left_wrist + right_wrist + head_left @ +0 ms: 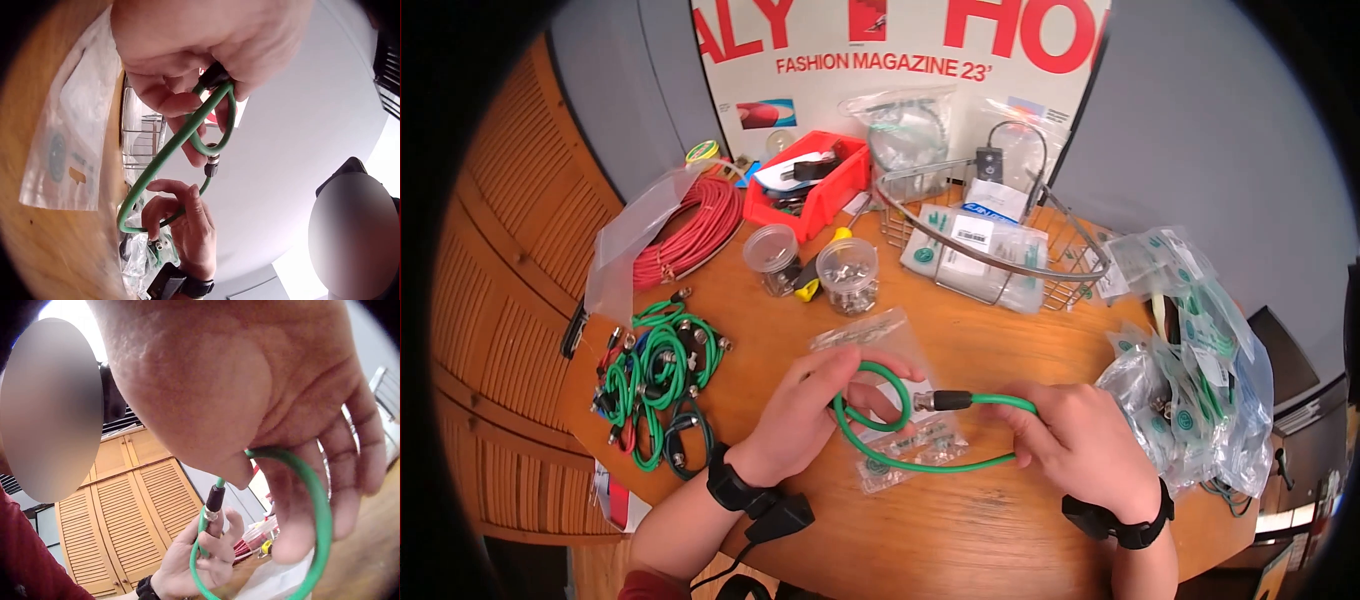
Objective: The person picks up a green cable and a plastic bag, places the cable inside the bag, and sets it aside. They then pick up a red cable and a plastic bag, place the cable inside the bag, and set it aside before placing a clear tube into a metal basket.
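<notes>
A green cable with BNC-type metal plugs is looped between both hands above the table. My left hand grips the coiled part, thumb and fingers curled round it; a black plug sleeve shows between the fingers in the left wrist view. Out of the loop's right side points the other plug with its black sleeve. Just behind that sleeve, my right hand pinches the cable between thumb and fingers, and the cable's bend passes by its palm. Beneath the hands lies a clear plastic bag with a label.
A heap of green cables lies at left, below a red cable coil. Behind stand a red bin, two clear jars and a wire basket holding bagged items. Bagged cables pile up at right.
</notes>
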A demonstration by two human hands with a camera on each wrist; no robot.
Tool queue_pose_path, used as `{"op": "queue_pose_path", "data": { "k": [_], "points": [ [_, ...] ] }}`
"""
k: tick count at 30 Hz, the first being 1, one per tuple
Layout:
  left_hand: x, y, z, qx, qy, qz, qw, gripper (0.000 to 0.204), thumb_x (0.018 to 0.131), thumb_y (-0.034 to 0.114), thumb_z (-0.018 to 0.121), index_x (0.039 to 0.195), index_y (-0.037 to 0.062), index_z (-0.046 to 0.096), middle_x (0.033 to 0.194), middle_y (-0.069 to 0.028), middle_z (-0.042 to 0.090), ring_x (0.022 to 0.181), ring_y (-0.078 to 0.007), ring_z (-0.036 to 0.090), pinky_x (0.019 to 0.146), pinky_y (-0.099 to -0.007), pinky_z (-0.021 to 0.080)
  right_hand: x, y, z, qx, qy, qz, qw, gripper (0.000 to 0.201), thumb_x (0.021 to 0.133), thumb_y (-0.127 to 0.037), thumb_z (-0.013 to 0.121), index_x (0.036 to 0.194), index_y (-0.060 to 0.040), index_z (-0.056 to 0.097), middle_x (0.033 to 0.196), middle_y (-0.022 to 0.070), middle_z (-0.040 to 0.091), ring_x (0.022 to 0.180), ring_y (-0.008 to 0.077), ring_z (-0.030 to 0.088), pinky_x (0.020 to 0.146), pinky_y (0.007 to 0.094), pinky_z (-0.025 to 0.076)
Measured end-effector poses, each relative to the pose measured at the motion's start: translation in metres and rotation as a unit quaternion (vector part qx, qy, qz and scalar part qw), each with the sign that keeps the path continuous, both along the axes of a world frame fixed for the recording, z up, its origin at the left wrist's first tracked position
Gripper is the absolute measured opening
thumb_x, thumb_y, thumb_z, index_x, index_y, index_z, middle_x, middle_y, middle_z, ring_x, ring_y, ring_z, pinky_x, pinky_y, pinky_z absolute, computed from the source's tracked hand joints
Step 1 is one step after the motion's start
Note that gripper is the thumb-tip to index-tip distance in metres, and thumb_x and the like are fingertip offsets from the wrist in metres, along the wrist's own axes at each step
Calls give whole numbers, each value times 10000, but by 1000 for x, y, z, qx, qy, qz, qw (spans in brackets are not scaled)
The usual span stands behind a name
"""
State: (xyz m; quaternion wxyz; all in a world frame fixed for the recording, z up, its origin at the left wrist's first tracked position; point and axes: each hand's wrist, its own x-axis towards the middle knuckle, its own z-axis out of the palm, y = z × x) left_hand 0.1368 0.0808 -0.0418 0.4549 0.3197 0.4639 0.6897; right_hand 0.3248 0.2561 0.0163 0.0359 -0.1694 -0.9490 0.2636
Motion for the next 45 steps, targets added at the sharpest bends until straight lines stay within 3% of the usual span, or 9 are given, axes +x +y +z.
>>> {"op": "queue_pose_path", "data": {
  "k": [15, 27, 30, 32, 34, 36, 37, 42, 45],
  "points": [
    [5, -1, -3, 27, -12, -136, 990, 553, 978, 532, 363, 1075, 36, 588, 1276, -206, 519, 827, -258, 695, 630, -246, 518, -3, -3, -1, -6, -5, -12, 1000, 168, 919, -211, 552, 945, -68, 638, 620, 167, 588, 632, 386, 590, 562, 455, 451],
    [11, -4, -4, -14, -18, -156, 987, 625, 966, 547, 376, 1052, -25, 610, 1339, -204, 473, 865, -307, 683, 746, -343, 552, -4, -12, 2, 87, -25, -38, 995, 137, 894, -193, 569, 952, -91, 641, 611, 151, 595, 610, 353, 608, 566, 450, 474],
    [10, 1, -7, 39, 24, -161, 986, 613, 972, 532, 381, 1054, -26, 621, 1363, -196, 457, 877, -310, 678, 758, -353, 549, -3, -16, 1, 76, -17, 37, 996, 135, 879, -189, 585, 954, -89, 638, 640, 154, 609, 621, 352, 613, 567, 445, 481],
    [10, 0, -6, 71, -16, -202, 977, 488, 1016, 396, 375, 1159, -22, 584, 1367, -133, 469, 941, -189, 640, 843, -317, 495, -3, -23, -3, 51, 14, 81, 995, 127, 863, -177, 602, 935, -76, 628, 664, 156, 617, 637, 356, 617, 570, 440, 487],
    [7, -4, -2, 21, -16, -217, 976, 439, 1012, 366, 414, 1147, -3, 609, 1359, -134, 478, 1059, -202, 591, 900, -323, 462, -4, -31, -5, 2, 19, 121, 992, 123, 846, -167, 616, 905, -59, 616, 659, 154, 619, 649, 358, 620, 574, 435, 491],
    [12, 1, -13, 49, 177, -189, 965, 380, 1003, 341, 455, 1121, 34, 646, 1336, -127, 501, 1158, -203, 526, 971, -325, 410, -5, -34, -3, 4, 10, 135, 991, 133, 822, -133, 625, 914, -41, 600, 707, 160, 633, 636, 355, 625, 565, 436, 491],
    [14, -1, -10, 18, 156, -199, 967, 390, 1006, 350, 445, 1109, 53, 677, 1353, -141, 495, 1283, -245, 425, 1071, -368, 311, -5, -36, 0, -28, 5, 112, 993, 162, 807, -111, 631, 944, -33, 598, 735, 160, 638, 668, 347, 630, 592, 429, 495],
    [12, 0, -9, 12, 153, -189, 970, 406, 1020, 345, 415, 1137, 36, 651, 1270, -122, 556, 1208, -208, 494, 1037, -342, 359, -7, -36, 8, -25, 36, 85, 995, 309, 759, -32, 647, 1061, -8, 583, 829, 155, 648, 800, 329, 624, 709, 404, 499],
    [11, 0, -10, 0, 89, -188, 978, 351, 1017, 317, 442, 1147, 54, 634, 1148, -46, 603, 1039, -132, 562, 921, -279, 434, -8, -36, 10, -15, 127, 77, 989, 439, 724, 11, 667, 1151, 1, 563, 935, 158, 618, 886, 335, 592, 779, 394, 478]
  ]
}}
